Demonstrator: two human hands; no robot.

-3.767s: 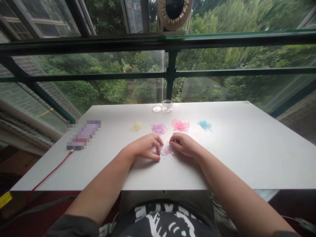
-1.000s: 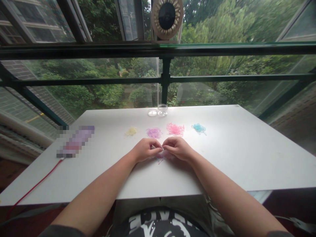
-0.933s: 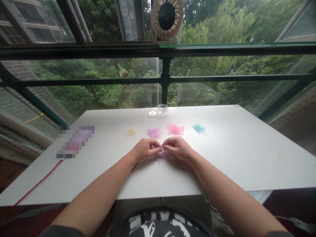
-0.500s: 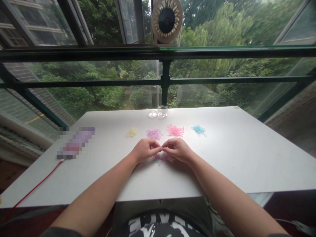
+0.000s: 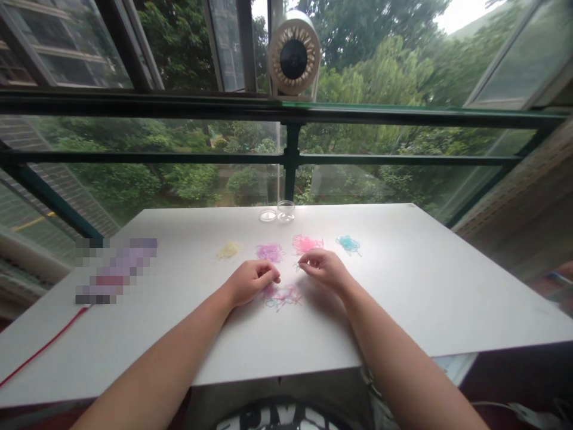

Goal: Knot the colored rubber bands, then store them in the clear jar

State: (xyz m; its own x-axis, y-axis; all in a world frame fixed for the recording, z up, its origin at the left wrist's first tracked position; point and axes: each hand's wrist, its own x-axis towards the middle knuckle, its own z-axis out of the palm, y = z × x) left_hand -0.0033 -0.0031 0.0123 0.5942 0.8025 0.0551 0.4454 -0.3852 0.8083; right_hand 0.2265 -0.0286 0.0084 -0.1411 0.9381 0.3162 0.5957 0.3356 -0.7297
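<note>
On the white table (image 5: 425,286) lie four small heaps of thin elastic bands: yellow (image 5: 228,249), purple (image 5: 269,251), pink (image 5: 306,243) and blue (image 5: 348,243). A mixed heap of bands (image 5: 283,295) lies nearer me, between my hands. My left hand (image 5: 250,282) rests at that heap's left edge with its fingers curled in. My right hand (image 5: 323,267) hovers just past the heap, fingertips pinched on a thin band, close to the pink heap.
A small clear jar (image 5: 285,211) and its lid (image 5: 267,215) stand at the table's far edge. A blurred-out object (image 5: 114,269) with a red cable (image 5: 40,349) lies at the left. A round fan (image 5: 293,55) sits on the window railing beyond.
My hands, which met fingertip to fingertip over the mixed heap, have drawn apart. The right hand has moved toward the pink heap. The view has tilted upward and shifted.
</note>
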